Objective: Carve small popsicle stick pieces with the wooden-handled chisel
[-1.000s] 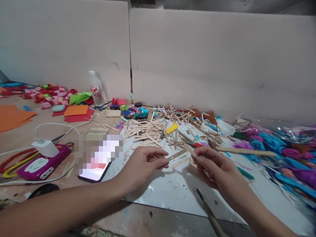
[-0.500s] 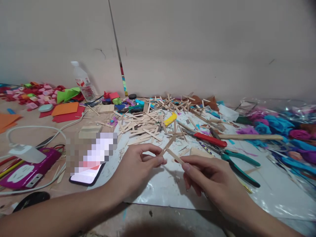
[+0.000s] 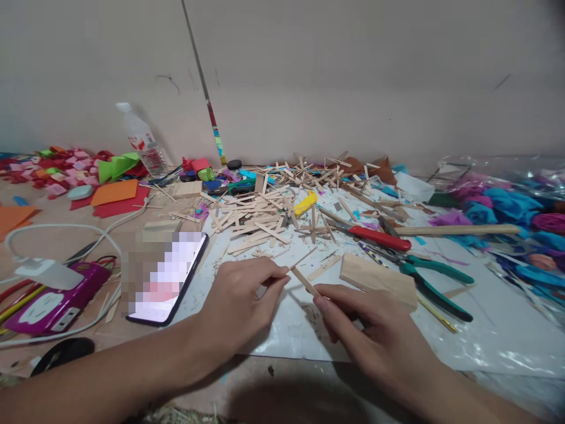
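A: What is each hand doing?

B: The left hand has thumb and forefinger pinched on the near end of a thin wooden stick that points away toward the pile. The right hand has its fingers closed on a second stick, gripped low, so that its free end rises toward the left fingertips. The two sticks nearly meet at the tips; I cannot tell whether they touch.

A: Why hold them by the very ends?

B: My guess is that it leaves most of each stick bare, so they can be lined up against each other.

A: And where are the sticks relative to the white sheet?

B: Just above the white sheet, near its front edge. The sheet looks smeared and flecked, so it probably serves to protect the tabletop.

A: What else lies on that sheet?

B: Behind the hands is a heap of cut sticks. Toward the sheet's right half lie a flat wood block, green-handled pliers and a red-handled tool, all near the right hand. Just off the sheet's left edge lies a phone, screen up, and further left a purple power strip.
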### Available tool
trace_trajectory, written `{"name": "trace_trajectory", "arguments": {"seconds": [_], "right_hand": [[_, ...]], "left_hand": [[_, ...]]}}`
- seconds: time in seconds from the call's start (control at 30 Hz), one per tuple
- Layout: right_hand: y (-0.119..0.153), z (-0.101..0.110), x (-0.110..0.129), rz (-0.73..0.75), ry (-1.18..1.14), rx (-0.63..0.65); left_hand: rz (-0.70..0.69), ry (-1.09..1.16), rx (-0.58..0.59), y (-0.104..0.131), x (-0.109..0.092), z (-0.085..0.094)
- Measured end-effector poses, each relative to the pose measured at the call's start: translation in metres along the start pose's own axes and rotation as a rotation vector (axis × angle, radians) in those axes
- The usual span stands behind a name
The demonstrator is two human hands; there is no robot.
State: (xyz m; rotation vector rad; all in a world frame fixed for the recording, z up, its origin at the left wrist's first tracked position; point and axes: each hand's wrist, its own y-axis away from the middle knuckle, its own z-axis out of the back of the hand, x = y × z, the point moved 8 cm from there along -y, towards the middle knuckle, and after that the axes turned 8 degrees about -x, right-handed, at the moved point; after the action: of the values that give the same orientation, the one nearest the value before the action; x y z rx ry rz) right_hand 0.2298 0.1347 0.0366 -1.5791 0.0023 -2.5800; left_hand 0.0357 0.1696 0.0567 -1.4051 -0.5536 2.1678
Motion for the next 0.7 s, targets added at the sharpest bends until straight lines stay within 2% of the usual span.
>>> {"name": "trace_trajectory", "arguments": {"seconds": [0.17, 0.3, 0.43, 0.57, 0.7], "right_hand": [[-0.002, -0.001, 0.001, -0.035, -0.044, 0.028], [0.000, 0.003, 0.004, 0.043, -0.011, -0.034], [0.005, -0.003, 0.001, -0.001, -0.040, 0.005], [0.003, -0.002, 0.009, 0.017, -0.032, -0.016], [-0.004, 0.007, 0.010, 0.027, -0.005, -0.053]], "left_hand": [[-0.174, -0.056, -0.029, 0.005, -0.013, 0.000], [-0.200, -0.060, -0.063, 0.007, -0.021, 0.003], [-0.189, -0.041, -0.076, 0.008, -0.029, 0.007], [-0.082, 0.013, -0.051, 0.005, -0.025, 0.005], [0.161, 0.108, 0.044, -0.001, -0.008, -0.005]]}}
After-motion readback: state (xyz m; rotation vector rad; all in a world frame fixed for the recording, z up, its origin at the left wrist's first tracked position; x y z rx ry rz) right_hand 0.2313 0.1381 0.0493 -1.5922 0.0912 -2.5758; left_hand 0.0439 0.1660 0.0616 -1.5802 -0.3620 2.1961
